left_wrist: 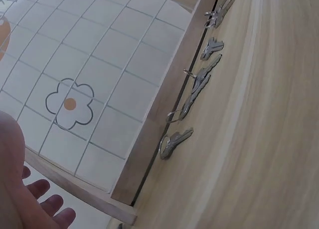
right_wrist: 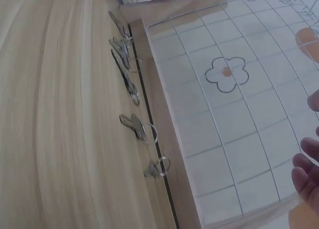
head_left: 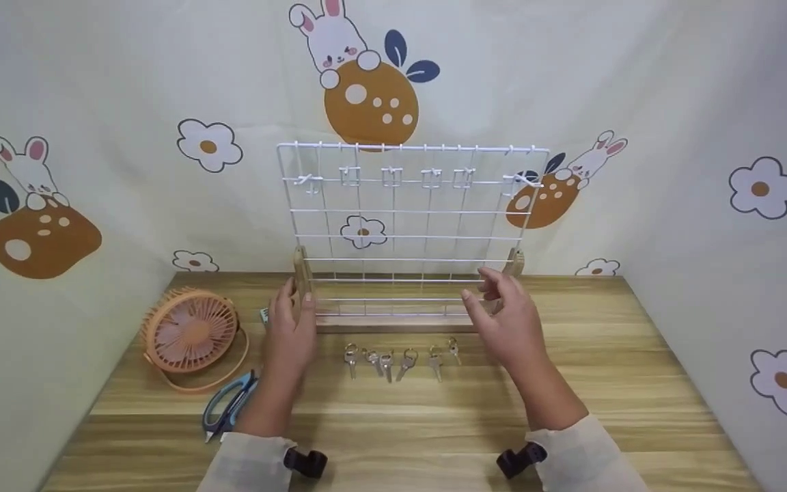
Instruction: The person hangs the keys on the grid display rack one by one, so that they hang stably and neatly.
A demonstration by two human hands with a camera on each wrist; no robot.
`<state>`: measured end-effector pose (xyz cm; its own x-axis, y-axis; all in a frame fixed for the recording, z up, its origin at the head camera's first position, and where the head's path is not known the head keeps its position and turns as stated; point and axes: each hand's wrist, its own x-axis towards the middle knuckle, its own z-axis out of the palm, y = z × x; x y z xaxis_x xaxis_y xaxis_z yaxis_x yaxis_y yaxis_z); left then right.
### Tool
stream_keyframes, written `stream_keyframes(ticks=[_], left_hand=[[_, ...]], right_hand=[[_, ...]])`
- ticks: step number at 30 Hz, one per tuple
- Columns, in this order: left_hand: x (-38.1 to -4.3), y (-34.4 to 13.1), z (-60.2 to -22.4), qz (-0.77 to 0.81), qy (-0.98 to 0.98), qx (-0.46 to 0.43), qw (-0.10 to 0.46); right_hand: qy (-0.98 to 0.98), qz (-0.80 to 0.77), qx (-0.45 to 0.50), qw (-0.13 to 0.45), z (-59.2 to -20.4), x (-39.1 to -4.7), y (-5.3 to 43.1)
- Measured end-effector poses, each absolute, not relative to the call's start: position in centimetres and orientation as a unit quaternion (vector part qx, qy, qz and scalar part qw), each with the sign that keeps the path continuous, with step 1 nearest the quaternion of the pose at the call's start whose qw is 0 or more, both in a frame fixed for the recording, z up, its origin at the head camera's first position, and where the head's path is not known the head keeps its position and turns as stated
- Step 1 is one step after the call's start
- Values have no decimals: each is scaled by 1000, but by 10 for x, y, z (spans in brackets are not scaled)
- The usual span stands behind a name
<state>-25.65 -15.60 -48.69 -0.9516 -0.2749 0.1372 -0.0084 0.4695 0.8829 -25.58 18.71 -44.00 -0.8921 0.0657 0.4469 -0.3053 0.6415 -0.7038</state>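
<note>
Several keys (head_left: 387, 362) lie in a row on the table (head_left: 393, 417), just before the upright rack (head_left: 423, 237) | our left grip (head_left: 290, 335) is relaxed at its left post (head_left: 303, 270), contact unclear | our right grip (head_left: 511, 324) is loose, holding nothing, near the right post (head_left: 517, 262) | hooks (head_left: 392, 176) hang up top | fan (head_left: 193, 333), scissors (head_left: 229, 410) to our left
</note>
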Motion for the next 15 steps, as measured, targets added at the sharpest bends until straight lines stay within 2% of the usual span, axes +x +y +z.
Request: stream_keyframes(ticks=[8,15], left_hand=[[-260,-157,-501,-539,-829,79,128],[-264,-159,-511,-571,-812,76,95]], right_hand=[[-849,506,47,146,-447,-263,173],[-851,516,34,87,-473,-270,169]])
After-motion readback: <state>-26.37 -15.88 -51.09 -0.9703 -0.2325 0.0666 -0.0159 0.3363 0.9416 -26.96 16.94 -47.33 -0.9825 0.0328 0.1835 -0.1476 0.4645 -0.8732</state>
